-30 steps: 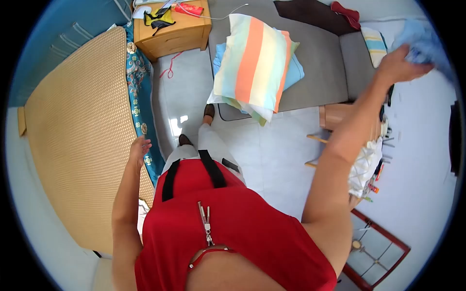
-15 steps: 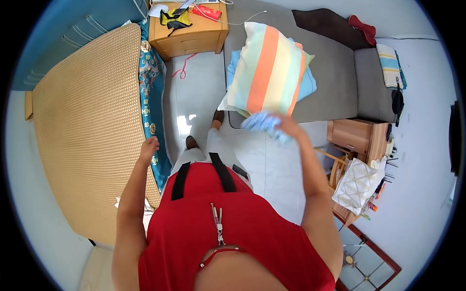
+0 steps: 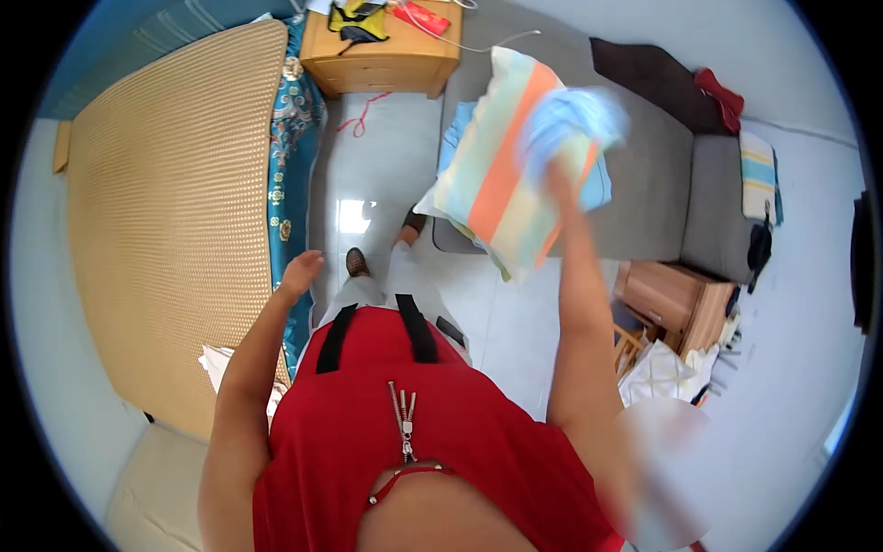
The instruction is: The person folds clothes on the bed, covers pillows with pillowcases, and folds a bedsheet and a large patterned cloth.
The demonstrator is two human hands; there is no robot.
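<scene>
My right hand (image 3: 559, 184) is closed on a light blue cloth (image 3: 572, 124), blurred by motion. Both are over a striped pillow (image 3: 501, 152) in orange, yellow and pale green; whether the cloth touches it I cannot tell. Beneath the pillow lie folded light blue fabrics (image 3: 595, 184) on the grey sofa (image 3: 648, 175). My left hand (image 3: 302, 271) hangs by the bed's edge, empty, its fingers loosely bent and not closed into a fist. Closest to it is the teal patterned bedding (image 3: 287, 184).
A woven mat (image 3: 175, 221) covers the bed on the left. At the back stands a wooden nightstand (image 3: 382, 69) with a yellow and black item (image 3: 359, 20) on it. A wooden cabinet (image 3: 658, 299) and a white quilted cushion (image 3: 658, 373) are at the right. Pale tiles (image 3: 501, 317) form the floor.
My right hand has swung the blue cloth forward, from the pillow's near edge to above its right part. My left hand has shifted slightly right. The view has turned a little.
</scene>
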